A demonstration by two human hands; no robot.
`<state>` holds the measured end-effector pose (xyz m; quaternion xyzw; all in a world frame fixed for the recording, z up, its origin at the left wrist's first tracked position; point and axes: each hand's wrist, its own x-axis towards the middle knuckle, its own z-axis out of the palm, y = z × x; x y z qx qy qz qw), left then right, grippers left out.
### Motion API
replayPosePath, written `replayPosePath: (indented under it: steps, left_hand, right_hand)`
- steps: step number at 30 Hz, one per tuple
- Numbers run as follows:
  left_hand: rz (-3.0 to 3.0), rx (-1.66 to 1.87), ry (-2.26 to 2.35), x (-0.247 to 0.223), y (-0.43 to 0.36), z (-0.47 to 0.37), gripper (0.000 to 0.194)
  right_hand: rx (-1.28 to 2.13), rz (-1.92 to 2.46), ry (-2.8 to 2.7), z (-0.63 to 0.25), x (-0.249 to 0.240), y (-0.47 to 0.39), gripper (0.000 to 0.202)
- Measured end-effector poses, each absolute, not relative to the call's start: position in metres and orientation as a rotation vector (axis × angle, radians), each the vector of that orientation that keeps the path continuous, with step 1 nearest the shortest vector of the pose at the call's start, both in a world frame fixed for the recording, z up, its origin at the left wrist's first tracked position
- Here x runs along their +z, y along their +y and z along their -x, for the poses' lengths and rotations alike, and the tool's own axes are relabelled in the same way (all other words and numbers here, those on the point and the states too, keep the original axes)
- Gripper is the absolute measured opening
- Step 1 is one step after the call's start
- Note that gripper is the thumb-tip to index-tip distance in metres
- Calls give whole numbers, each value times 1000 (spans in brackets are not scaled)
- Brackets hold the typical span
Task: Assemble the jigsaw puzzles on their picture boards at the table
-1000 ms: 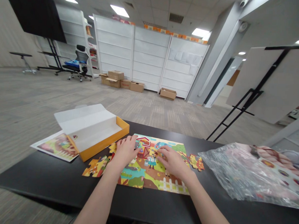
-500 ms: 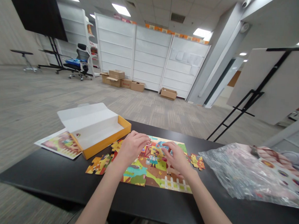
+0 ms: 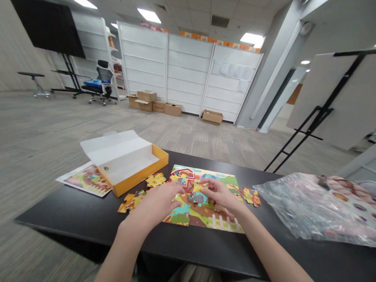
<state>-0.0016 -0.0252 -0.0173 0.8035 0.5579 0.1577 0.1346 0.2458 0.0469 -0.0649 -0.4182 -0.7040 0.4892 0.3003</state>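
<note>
Puzzle piece [image 3: 198, 198], grey-turquoise, over puzzle [image 3: 203, 211], just beside right fingers [image 3: 209, 182].

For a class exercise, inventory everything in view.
cardboard jigsaw: one, multicoloured, table centre
loose cardboard pieces: several, mostly yellow, beside jigsaw
open rectangular box: one, yellow outside, table left
printed paper sheet: one, multicoloured, beside box
crinkled plastic bag: one, clear, table right
rectangular table: one, black, foreground
cardboard cartons: several, brown, floor
tall shelving units: several, white, background
flat screen: one, black, back left
office chair, round stool: one each, dark, near screen
large board: one, pale, right
left hand, right hand: two, bare, over jigsaw
</note>
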Motion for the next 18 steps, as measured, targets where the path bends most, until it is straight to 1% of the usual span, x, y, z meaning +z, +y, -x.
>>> replayPosePath:
  steps: [2, 4, 6, 8, 12, 16, 18]
  left_hand:
    - [-2262, 274, 1843, -15, -33, 14, 28]
    - [-2228, 165, 1953, -13, -40, 25, 23]
    - [-2232, 147, 1978, -13, -43, 33, 16]
    - [-2231, 164, 1980, -16, -43, 39, 15]
    - [-2232, 239, 1901, -28, -41, 46, 23]
    - [-2300, 290, 1844, -38, -42, 46, 39]
    - [-2321, 279, 1837, -41, -42, 45, 44]
  right_hand:
    - [1261, 1121, -1926, -246, -66, 46, 40]
    - [1287, 1110, -1959, -245, -66, 45, 39]
    - [1314, 1081, -1985, -245, -66, 44, 40]
    - [1312, 1073, -2006, -245, -66, 44, 41]
    - [1296, 1077, -2016, -245, -69, 46, 43]
    - [1274, 1063, -2033, -244, -68, 45, 40]
    - [1265, 1054, -2042, -242, -67, 43, 40]
